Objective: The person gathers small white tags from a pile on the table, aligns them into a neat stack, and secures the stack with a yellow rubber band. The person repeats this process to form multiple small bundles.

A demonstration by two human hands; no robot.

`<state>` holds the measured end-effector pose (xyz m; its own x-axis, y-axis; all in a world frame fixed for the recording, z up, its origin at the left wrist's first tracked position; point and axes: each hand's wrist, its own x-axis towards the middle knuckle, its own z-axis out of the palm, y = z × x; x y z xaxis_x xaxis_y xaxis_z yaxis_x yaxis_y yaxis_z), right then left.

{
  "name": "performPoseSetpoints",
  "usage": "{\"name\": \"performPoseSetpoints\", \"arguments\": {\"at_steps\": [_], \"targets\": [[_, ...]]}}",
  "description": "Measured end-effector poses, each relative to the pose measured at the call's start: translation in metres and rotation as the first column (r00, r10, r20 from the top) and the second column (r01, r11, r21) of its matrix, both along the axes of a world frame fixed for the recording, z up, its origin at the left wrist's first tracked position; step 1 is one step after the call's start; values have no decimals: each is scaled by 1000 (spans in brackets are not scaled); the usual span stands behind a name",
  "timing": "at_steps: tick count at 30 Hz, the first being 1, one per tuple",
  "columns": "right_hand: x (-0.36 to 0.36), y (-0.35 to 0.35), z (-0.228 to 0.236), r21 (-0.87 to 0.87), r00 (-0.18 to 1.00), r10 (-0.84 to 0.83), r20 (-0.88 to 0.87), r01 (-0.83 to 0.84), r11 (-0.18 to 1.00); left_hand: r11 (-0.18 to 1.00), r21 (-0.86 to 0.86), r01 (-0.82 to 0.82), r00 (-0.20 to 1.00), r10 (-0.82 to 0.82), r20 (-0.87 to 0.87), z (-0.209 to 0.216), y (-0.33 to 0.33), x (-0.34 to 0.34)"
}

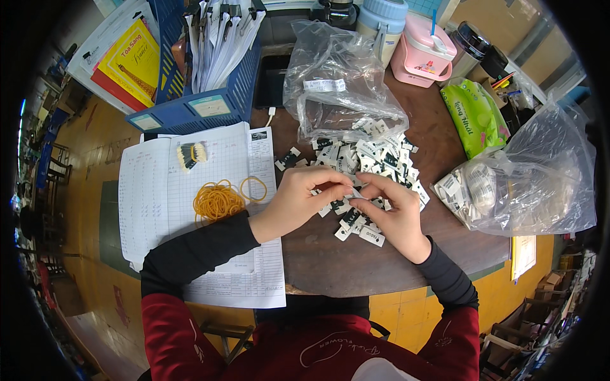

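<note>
My left hand (297, 200) and my right hand (401, 221) meet over the table, thumbs and fingers pinched together. Between their fingertips is a small white label (353, 194), partly covered by the fingers. Under and beyond the hands spreads a loose pile of small black-and-white labels (384, 159); a few lie nearer to me, below the fingers. To the left, on an open ruled notebook (145, 197), rest a heap of yellow rubber bands (219, 200) and a small banded bundle of labels (190, 155).
A clear plastic bag (343, 60) lies behind the pile, partly over it. Another clear bag (540, 190) with label bundles sits at the right edge, beside a green soft pack (473, 117). A blue file basket (210, 109), dark phone (272, 82) and pink container (420, 54) stand behind.
</note>
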<state>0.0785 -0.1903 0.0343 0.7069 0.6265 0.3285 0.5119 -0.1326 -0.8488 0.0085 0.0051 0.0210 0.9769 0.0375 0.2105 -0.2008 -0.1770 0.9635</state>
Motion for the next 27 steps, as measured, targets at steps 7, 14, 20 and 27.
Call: {"name": "performPoseSetpoints", "arguments": {"at_steps": [7, 14, 20, 27], "targets": [[4, -7, -2, 30, 948, 81, -308, -75, 997, 1000, -16, 21, 999, -20, 41, -1, 1, -1], [12, -8, -2, 337, 645, 303, -701, -74, 938, 867, -452, 209, 954, -282, -99, -1, 8, 5], [13, -9, 5, 391, 394, 375, -839, -41, 920, 740, -588, 326, 869, -480, -121, -7, 8, 6], [10, -7, 9, 334, 360, 342, -868, -86, 939, 750, -561, 350, 860, -495, -125, -11, 9, 6]]}}
